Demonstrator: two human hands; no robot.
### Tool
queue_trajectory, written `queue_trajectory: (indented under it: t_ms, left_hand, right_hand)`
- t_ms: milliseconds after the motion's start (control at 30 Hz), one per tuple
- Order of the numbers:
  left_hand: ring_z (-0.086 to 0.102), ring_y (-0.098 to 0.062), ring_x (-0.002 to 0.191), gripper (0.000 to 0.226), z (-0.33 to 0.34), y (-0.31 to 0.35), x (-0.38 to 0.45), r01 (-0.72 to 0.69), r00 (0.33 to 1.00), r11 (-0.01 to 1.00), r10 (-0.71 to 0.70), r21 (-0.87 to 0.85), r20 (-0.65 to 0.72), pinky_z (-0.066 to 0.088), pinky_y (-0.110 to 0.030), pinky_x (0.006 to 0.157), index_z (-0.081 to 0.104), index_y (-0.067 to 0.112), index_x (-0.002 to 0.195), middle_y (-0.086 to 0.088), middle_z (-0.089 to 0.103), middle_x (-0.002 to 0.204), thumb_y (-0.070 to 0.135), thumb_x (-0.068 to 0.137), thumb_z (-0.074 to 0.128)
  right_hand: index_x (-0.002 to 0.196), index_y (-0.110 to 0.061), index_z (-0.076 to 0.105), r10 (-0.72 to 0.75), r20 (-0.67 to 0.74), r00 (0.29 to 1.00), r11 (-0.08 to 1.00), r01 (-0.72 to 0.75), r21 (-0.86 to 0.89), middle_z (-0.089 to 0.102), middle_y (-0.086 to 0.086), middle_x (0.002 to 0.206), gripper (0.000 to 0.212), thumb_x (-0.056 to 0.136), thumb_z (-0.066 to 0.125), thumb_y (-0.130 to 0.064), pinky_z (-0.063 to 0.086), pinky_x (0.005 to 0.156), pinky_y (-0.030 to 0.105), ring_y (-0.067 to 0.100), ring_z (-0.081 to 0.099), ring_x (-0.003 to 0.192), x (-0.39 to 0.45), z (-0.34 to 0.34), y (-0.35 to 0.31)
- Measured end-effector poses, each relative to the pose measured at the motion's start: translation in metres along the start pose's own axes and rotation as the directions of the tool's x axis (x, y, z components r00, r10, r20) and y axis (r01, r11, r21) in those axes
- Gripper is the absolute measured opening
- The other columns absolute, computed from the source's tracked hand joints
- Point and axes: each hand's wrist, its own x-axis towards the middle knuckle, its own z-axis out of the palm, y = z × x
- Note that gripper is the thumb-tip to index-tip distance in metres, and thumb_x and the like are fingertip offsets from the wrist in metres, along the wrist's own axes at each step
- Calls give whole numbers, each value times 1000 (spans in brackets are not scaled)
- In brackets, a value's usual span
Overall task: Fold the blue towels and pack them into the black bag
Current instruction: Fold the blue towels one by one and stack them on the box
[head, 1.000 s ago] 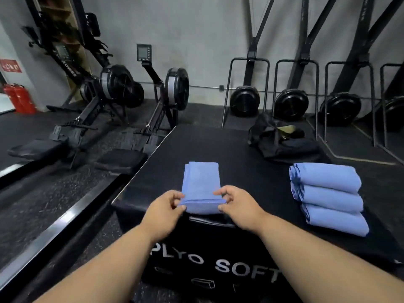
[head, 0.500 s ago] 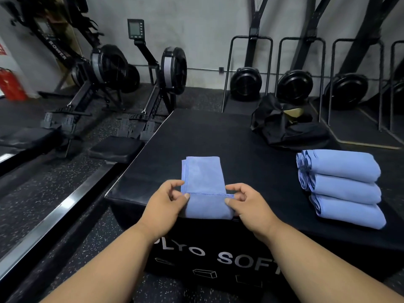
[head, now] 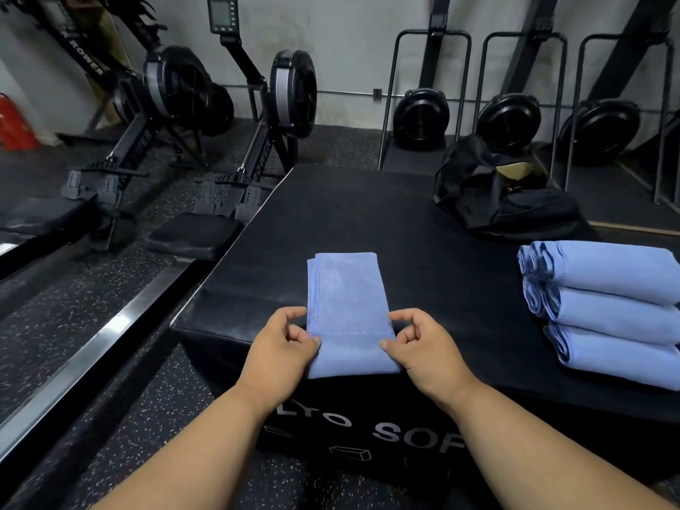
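Note:
A blue towel, folded into a long narrow strip, lies on the black plyo box near its front edge. Its near end is turned over into a short fold. My left hand pinches the left side of that fold and my right hand pinches the right side, fingers curled. Three folded blue towels lie side by side at the box's right edge. The black bag sits slumped and open at the far right corner of the box.
Two rowing machines stand on the rubber floor to the left, with a metal rail running alongside the box. Fan bikes in metal frames line the wall behind. A red extinguisher is at far left.
The near end of the towel has been rolled further up the strip, so the fold is deeper. Both hands moved forward with it and the view tilted down.

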Motion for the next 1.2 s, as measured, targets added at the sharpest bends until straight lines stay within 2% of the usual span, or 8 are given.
queue_trajectory:
  t_ms: [133,233,333,433,700,833,1000,1200]
  left_hand:
    - [63,0,71,46,-1,2,-5,0,1000,999,-1,40,16,50,-25,80,53,41,123,7,70,84,18,90,77]
    - [64,3,88,54,1,5,-11,-98,994,975,107,198,-35,51,-20,85,49,45,127,19,64,102,24,87,78]
    - [55,0,104,48,0,3,-16,-326,922,804,387,497,-22,47,-22,92,56,37,128,24,59,115,21,88,76]
    - [61,-13,94,31,0,-6,-17,-435,877,651,462,621,131,53,-33,84,57,37,116,20,68,102,19,94,68]
    - [57,-7,113,60,-10,-19,-20,-554,829,577,447,600,335,47,-26,100,54,36,140,19,65,122,55,84,66]
    - [57,-10,121,68,-9,-34,-13,-606,786,481,484,633,385,46,-27,107,53,30,145,16,63,134,49,81,68]
    - [63,-15,108,62,-2,-35,-6,-594,784,514,543,618,302,50,-30,96,55,30,141,10,70,121,29,80,56]
    - [61,2,113,53,-6,-26,-12,-506,856,718,487,477,174,44,-17,100,53,45,140,34,66,120,39,89,63]
  right_hand:
    - [113,-35,66,-1,-5,1000,1000,1,-2,60,-7,72,31,89,78,-19,50,75,25,5,57,67,-5,-1,-3]
    - [111,-38,67,-73,-67,995,992,65,-107,59,-12,89,33,87,77,-18,53,79,27,5,56,70,-10,3,-4]
    - [114,-39,69,-300,-97,949,900,247,-360,56,-20,107,34,90,72,-16,49,86,18,4,57,95,-20,6,2]
    - [114,-31,74,-494,-30,869,761,415,-498,66,-22,112,38,89,66,-5,45,93,14,2,58,105,-28,5,9]
    - [141,-41,59,-402,219,889,724,455,-519,55,-41,121,56,86,71,-40,37,107,15,-7,53,120,-26,-13,20]
    - [144,-46,56,-422,249,872,686,486,-542,60,-34,126,64,83,72,-52,35,110,17,-9,52,120,-18,-18,23]
    - [151,-47,46,-443,324,836,619,546,-565,60,-31,133,76,80,74,-42,36,109,21,-6,52,122,-10,-21,29]
    - [143,-47,56,-542,166,824,677,545,-495,69,-18,102,56,90,69,-36,45,93,18,6,64,98,-12,-21,28]
